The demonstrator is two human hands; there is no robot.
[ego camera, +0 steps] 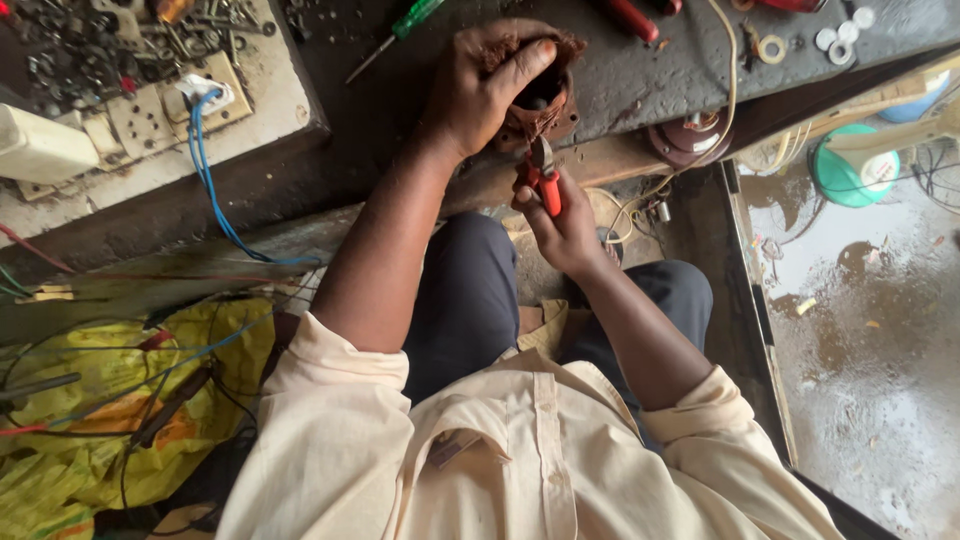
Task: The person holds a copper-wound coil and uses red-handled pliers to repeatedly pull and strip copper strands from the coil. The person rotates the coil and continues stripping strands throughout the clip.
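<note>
**Desk edge: motor part held, pliers at its underside**

Dark, grimy desk (640,80) runs across the top of our view, wet concrete floor (870,330) to the right. We're seated, looking down over a cream shirt (520,450) and dark trousers (470,290).

Left hand (480,85): grip closed over a rusty brown motor part (545,100), thumb laid across its top, fingers wrapped round the far side. The part sits at the front edge of the desk, its open bore showing dark.

Right hand (565,225): grip closed around red-handled pliers (543,175), held upright. The metal tip points up and meets the lower rim of the motor part. Can't tell whether the tip is pinching anything.

Around it:
- green-handled screwdriver (400,30) lying on the desk, just left of the left hand
- white washers (845,35) and a tape roll (771,48) at upper right
- white switchboard (150,115) at upper left with a blue cable (210,190) running down from it
- pile of loose screws and metal bits (90,45) behind the board
- crumpled yellow plastic bag (110,400) with wires at lower left
- teal fan part (850,170) by the floor on the right
</note>
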